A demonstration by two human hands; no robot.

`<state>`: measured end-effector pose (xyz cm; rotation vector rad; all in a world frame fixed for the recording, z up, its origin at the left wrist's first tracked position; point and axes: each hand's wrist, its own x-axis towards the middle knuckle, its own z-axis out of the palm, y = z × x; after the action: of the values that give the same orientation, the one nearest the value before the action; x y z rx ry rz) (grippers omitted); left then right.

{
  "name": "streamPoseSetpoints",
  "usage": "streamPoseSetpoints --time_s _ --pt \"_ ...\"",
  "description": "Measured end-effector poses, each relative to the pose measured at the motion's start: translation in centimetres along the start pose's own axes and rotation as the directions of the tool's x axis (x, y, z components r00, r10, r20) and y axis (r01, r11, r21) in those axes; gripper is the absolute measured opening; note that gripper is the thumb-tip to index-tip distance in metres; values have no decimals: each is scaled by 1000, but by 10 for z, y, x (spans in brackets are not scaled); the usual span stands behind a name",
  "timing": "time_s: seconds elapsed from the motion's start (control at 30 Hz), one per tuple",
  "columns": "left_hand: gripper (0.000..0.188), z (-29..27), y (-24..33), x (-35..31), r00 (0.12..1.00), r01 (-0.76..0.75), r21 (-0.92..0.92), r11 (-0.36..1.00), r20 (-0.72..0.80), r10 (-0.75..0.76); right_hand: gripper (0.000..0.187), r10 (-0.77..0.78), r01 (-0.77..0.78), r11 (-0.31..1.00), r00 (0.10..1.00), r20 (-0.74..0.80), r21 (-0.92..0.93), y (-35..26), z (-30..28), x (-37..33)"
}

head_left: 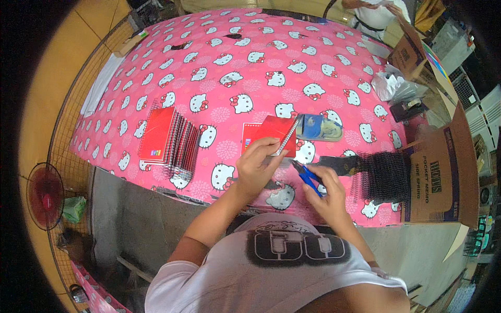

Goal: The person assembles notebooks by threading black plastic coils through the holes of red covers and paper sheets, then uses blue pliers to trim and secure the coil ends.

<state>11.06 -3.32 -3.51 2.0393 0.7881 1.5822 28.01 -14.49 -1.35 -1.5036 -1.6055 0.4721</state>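
My left hand [257,164] pinches a red notebook [276,128], tilted up so that the spiral coil [290,136] along its edge faces right. Under it, another red notebook [249,131] lies on the table and shows its punched edge. My right hand [331,195] is closed around blue-handled pliers [309,176]. Their dark jaws point at the lower end of the coil; whether they touch it I cannot tell. Just beyond lies a flat blue and yellowish piece [319,128] with a rounded end.
A stack of red spiral notebooks [162,134] stands at the left. Many black coils [385,177] lie at the right, against an open cardboard box [441,177]. Farther back are plastic bags [394,86] and another box [408,55]. A person [373,18] stands across the pink table [219,112].
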Motion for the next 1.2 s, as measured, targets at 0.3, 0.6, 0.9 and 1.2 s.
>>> streamPoseSetpoints --time_s 0.3,0.6,0.9,1.2 --pt "17 0 13 10 995 -96 35 995 26 96 38 16 -25 990 997 70 138 -7 4 21" --pt "20 -61 22 52 996 -14 87 996 -87 21 42 271 -317 887 946 177 336 34 26 -6" --pt "36 -244 18 173 959 -147 764 629 265 -97 33 101 -91 978 994 47 -187 60 -3 -24" --pt "39 -215 -82 112 734 -65 684 727 526 -429 32 -336 356 924 931 143 -143 3 17 70"
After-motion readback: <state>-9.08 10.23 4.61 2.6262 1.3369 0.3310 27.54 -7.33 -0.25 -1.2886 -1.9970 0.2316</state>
